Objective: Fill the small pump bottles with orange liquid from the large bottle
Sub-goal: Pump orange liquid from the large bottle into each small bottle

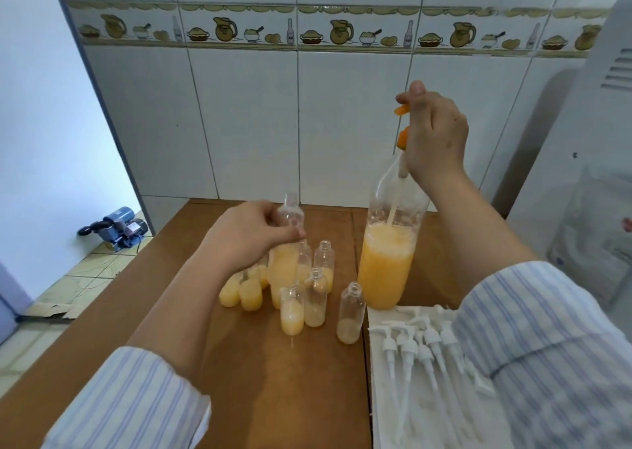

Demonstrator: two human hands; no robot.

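Landmark: large bottle (388,260), upright on the brown table (307,397), roughly half full of foamy orange liquid.

Right hand (434,140) sits above the large bottle's neck, fingers curled round the orange pump head (400,110); its pale dip tube (393,209) runs down inside the bottle into the liquid. The head appears raised off the neck.

Left hand (249,236), to the left of the large bottle, pinches a clear small bottle (290,216) near its shoulder. Whether that bottle is lifted or standing among the cluster I cannot tell.

Cluster of small bottles (307,288) stands just left of the large bottle's base, some full, some part-filled, mouths open. One nearly empty bottle (349,313) stands nearest its foot. White pump tops (424,349) lie on a white cloth (410,414) in front of the large bottle.

Risks, judged:
- The dripping dip tube may soil table or cloth if pulled clear.
- The tall bottle, steadied only from the top, could tip on a sideways tug.
- The left forearm passes over open small bottles; a nudge would topple them.
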